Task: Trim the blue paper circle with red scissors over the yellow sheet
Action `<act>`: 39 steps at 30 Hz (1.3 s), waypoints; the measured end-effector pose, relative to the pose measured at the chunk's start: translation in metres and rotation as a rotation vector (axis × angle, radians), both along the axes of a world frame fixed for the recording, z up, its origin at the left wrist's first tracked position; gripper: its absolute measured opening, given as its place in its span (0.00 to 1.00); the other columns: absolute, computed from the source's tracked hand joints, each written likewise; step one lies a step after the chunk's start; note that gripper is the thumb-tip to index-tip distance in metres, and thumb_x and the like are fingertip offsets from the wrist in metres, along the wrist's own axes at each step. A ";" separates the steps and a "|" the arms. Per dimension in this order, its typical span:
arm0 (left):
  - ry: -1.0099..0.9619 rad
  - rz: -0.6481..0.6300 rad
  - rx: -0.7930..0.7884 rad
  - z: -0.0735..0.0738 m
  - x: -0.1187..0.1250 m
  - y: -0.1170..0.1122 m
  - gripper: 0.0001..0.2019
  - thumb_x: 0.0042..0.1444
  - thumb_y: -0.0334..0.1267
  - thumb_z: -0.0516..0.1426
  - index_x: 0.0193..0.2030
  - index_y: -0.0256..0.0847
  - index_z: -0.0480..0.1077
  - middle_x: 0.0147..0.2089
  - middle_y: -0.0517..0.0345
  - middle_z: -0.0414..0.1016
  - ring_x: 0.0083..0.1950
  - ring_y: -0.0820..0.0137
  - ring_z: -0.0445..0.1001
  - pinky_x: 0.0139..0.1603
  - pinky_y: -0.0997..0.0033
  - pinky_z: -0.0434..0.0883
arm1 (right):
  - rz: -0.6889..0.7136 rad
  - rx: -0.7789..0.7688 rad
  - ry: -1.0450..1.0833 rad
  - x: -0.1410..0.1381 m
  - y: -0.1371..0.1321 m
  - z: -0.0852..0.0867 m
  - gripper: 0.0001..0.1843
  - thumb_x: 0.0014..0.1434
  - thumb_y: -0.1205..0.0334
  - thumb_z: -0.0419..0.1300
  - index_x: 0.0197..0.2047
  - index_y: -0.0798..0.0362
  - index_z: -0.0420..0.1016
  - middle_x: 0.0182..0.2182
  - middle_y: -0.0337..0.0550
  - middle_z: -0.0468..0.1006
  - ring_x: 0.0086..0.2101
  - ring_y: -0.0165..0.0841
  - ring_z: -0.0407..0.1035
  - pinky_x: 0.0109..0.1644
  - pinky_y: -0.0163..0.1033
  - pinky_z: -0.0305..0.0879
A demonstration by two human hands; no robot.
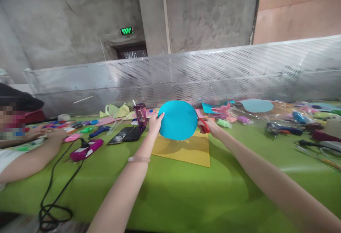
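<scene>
Where the green table (181, 194) comes nearest, it bears a yellow sheet (183, 151), and above that a blue disc (178, 121) hangs, flat face toward its holder, about as broad as tall. The left hand (155, 123) pinches its left edge; the right hand (209, 125) grips red scissors (204, 127), handles slanting up-left to its right edge, blades indistinct. Beyond stand a purple cup (141, 115) and a perforated metal barrier (191, 74).

soft light | faint shadow on yellow sheet (183, 151) | stretched, blurry edges
</scene>
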State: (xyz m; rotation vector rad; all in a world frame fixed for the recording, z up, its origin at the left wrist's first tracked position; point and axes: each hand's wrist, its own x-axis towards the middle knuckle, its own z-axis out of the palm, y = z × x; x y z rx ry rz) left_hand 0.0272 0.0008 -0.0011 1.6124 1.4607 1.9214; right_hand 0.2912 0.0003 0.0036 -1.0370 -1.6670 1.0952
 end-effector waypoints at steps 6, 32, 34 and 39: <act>0.041 -0.025 0.006 0.003 0.003 -0.005 0.16 0.47 0.50 0.54 0.25 0.37 0.69 0.26 0.58 0.70 0.31 0.67 0.66 0.32 0.71 0.60 | -0.043 -0.010 -0.026 -0.001 0.000 0.002 0.07 0.42 0.64 0.56 0.17 0.56 0.65 0.12 0.38 0.66 0.14 0.27 0.62 0.18 0.31 0.59; -0.008 -0.033 0.005 0.004 0.004 -0.006 0.17 0.45 0.52 0.56 0.23 0.38 0.68 0.24 0.59 0.68 0.30 0.67 0.65 0.30 0.71 0.58 | -0.044 -0.007 -0.029 0.000 -0.001 0.003 0.07 0.42 0.65 0.56 0.17 0.55 0.64 0.11 0.37 0.65 0.14 0.27 0.61 0.17 0.32 0.57; -0.004 -0.042 0.002 0.005 0.004 -0.007 0.16 0.45 0.51 0.55 0.25 0.37 0.69 0.25 0.58 0.69 0.30 0.67 0.66 0.31 0.71 0.59 | -0.054 -0.018 -0.034 0.000 0.001 0.002 0.06 0.41 0.64 0.56 0.17 0.55 0.65 0.11 0.36 0.65 0.14 0.27 0.61 0.16 0.31 0.56; 0.006 -0.036 -0.004 0.005 0.005 -0.008 0.16 0.47 0.50 0.54 0.26 0.37 0.69 0.27 0.57 0.70 0.31 0.66 0.66 0.32 0.70 0.59 | -0.055 -0.024 -0.026 0.000 0.002 0.002 0.07 0.41 0.65 0.56 0.16 0.56 0.64 0.11 0.37 0.65 0.14 0.26 0.61 0.15 0.30 0.55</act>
